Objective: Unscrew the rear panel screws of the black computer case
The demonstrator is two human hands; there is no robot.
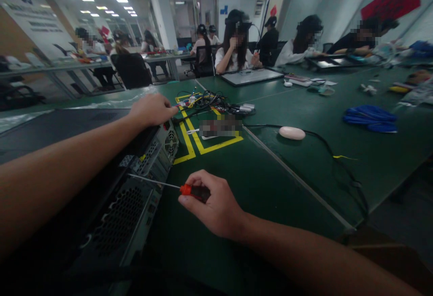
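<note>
A black desktop computer case (50, 138) lies on its side at the left, its vented metal back panel facing right. My left hand (152, 108) rests on the far top corner of the case, fingers curled over the edge; the fingertips are partly hidden. My right hand (216, 205) is closed around the red and black handle of a screwdriver (155, 182). The shaft points left, and its tip is at the upper edge of the back panel, near a perforated bracket. Whether the tip sits in a screw is too small to tell.
Tangled cables (213, 102) lie beyond the case, by yellow tape (219, 145) on the green table (270, 187). A blurred-out object (219, 127), a pale oval mouse-like object (292, 133), a black cable (324, 140) and a blue bundle (370, 117) are rightward. People sit across the table.
</note>
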